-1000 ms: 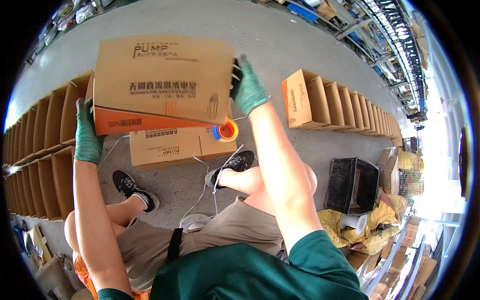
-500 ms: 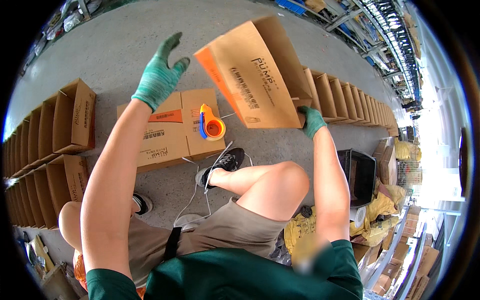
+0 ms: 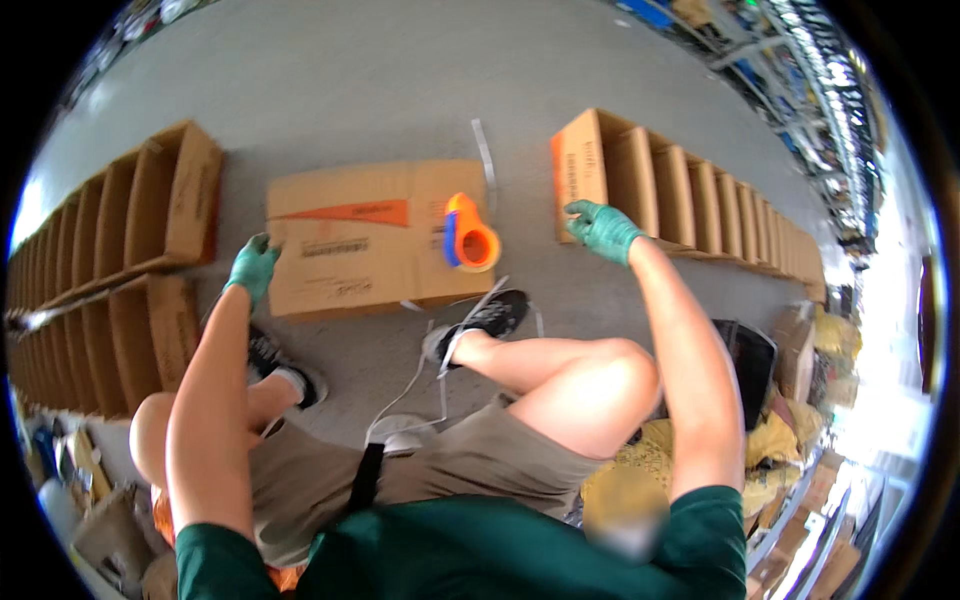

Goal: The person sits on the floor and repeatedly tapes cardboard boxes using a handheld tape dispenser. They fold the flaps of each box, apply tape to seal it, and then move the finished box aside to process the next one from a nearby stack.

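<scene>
A stack of flattened brown cartons (image 3: 345, 275) with an orange stripe lies on the floor before me. On its right part rests an orange and blue tape dispenser (image 3: 468, 240). My left hand (image 3: 252, 268), in a green glove, is at the left edge of the cartons; its fingers are bent and blurred, so its grip is unclear. My right hand (image 3: 603, 230), gloved alike, is beside the open carton (image 3: 580, 165) at the near end of the right row. Its fingers are loosely bent and apart, holding nothing I can see.
Two rows of open cartons (image 3: 195, 195) stand on the left, and one row (image 3: 705, 205) runs along the right. Loose white strap (image 3: 483, 150) lies on the floor and around my shoe. A black bin (image 3: 750, 365) and yellow sacks (image 3: 770, 440) are at the right.
The carton that my right hand held in the air now stands at the near end of the right row, let go. My left hand has come down and back to the flat cartons' left edge.
</scene>
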